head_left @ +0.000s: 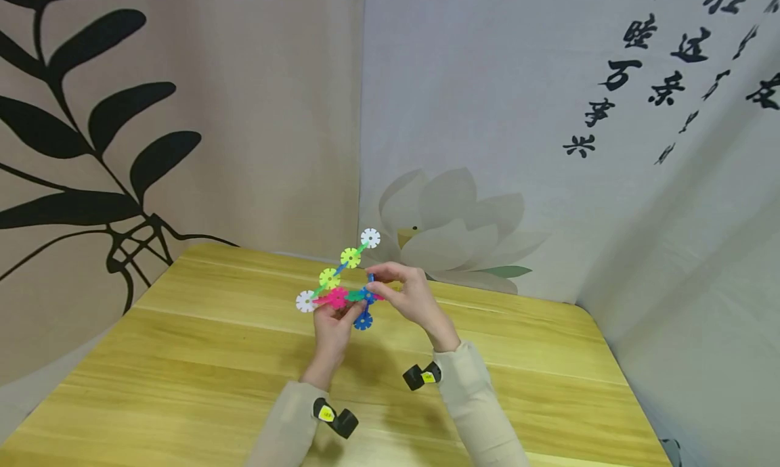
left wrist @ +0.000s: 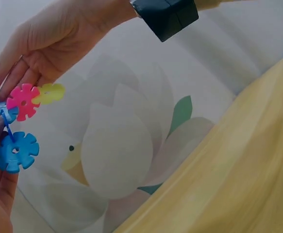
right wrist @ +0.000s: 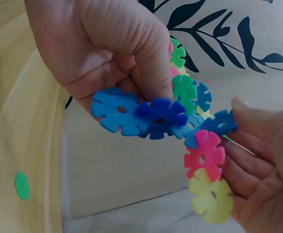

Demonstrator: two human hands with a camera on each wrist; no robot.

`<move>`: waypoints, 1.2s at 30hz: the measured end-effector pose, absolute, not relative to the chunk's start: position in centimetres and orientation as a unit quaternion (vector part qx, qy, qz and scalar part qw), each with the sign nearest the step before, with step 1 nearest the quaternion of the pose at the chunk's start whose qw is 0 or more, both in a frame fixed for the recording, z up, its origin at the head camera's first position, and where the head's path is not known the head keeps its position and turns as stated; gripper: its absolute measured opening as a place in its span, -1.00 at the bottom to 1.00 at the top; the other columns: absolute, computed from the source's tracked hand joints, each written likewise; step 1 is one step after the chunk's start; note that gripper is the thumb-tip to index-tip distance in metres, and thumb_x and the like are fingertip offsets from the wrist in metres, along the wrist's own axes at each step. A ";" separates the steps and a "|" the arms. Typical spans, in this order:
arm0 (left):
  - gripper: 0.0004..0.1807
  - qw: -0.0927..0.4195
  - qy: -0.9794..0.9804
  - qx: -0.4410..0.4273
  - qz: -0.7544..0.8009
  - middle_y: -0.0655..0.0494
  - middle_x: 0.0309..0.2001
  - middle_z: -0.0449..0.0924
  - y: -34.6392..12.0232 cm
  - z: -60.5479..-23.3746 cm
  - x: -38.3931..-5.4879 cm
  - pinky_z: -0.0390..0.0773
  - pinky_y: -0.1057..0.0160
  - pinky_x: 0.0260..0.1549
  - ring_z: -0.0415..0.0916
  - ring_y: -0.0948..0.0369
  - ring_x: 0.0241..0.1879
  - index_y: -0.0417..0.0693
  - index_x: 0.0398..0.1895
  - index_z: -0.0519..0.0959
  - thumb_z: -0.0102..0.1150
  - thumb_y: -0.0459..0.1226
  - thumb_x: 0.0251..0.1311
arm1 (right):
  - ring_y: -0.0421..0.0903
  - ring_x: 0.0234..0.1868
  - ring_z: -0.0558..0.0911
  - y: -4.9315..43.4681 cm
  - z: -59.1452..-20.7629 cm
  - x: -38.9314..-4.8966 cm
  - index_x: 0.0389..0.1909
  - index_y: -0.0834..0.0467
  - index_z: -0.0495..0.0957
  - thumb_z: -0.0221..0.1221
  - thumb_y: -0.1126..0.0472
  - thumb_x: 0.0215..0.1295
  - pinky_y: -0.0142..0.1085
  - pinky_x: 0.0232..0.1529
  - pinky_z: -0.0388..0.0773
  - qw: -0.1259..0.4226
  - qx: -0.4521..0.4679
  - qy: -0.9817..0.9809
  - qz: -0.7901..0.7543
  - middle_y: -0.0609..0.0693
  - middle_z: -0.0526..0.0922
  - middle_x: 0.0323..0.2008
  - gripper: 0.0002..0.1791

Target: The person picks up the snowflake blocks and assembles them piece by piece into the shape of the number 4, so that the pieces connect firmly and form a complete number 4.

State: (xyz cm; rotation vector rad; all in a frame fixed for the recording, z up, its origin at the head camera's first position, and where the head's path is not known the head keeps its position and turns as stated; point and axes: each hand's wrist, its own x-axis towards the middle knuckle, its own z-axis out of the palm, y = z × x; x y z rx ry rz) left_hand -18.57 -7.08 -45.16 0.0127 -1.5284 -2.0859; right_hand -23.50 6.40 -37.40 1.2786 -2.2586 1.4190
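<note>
A branching chain of interlocking flower-shaped plastic discs [head_left: 330, 278], in white, yellow, green, pink and blue, is raised above the table. My left hand [head_left: 332, 335] grips it from below, near the pink and green discs, with the thumb against the joint. My right hand [head_left: 414, 298] pinches a blue disc [right wrist: 222, 122] at the blue cluster. Two linked blue discs [right wrist: 118, 110] stick out beside the left hand [right wrist: 117, 43]. From the cluster a pink disc [right wrist: 204, 154] and a yellow disc [right wrist: 211, 196] run along the right hand's fingers [right wrist: 243, 165].
A loose green disc [right wrist: 22, 185] lies on the wooden table [head_left: 213, 359]. Cloth backdrops with a printed plant, a lotus [head_left: 453, 223] and black characters hang behind and to the right. Each sleeve carries a black wrist camera [head_left: 336, 418].
</note>
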 end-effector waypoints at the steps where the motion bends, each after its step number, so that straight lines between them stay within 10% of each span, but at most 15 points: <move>1: -0.87 0.280 -0.566 0.003 -0.776 0.09 -0.49 0.65 -7.0 -45.2 -18.6 0.60 0.46 -0.46 0.56 0.37 -0.49 -0.49 -0.40 0.55 0.28 -0.57 -0.04 | 0.03 -0.30 0.67 6.4 -37.5 -23.5 -0.18 0.34 0.60 0.25 0.38 0.16 -0.19 -0.28 0.67 0.090 0.428 -0.758 0.484 0.18 0.69 -0.28 -0.80; 25: -0.84 0.275 -0.541 0.002 -0.795 0.30 -0.52 0.62 -7.9 -45.2 -18.7 0.63 0.43 -0.39 0.58 0.38 -0.48 -0.24 -0.52 0.62 0.24 -0.63 -0.07 | 0.31 -0.19 0.61 6.5 -36.2 -21.4 -0.09 0.55 0.50 0.01 0.54 0.28 -0.48 -0.14 0.58 0.083 0.376 -0.721 0.576 0.39 0.61 -0.19 -0.77; 36: -0.92 0.290 -0.556 0.007 -0.779 0.31 -0.56 0.62 -9.4 -44.8 -18.8 0.60 0.46 -0.46 0.57 0.38 -0.53 -0.37 -0.51 0.61 0.21 -0.63 -0.02 | 0.18 -0.24 0.65 5.6 -44.6 -25.4 -0.13 0.48 0.55 0.03 0.36 0.36 -0.13 -0.19 0.66 0.001 0.157 -0.757 0.635 0.32 0.63 -0.23 -0.75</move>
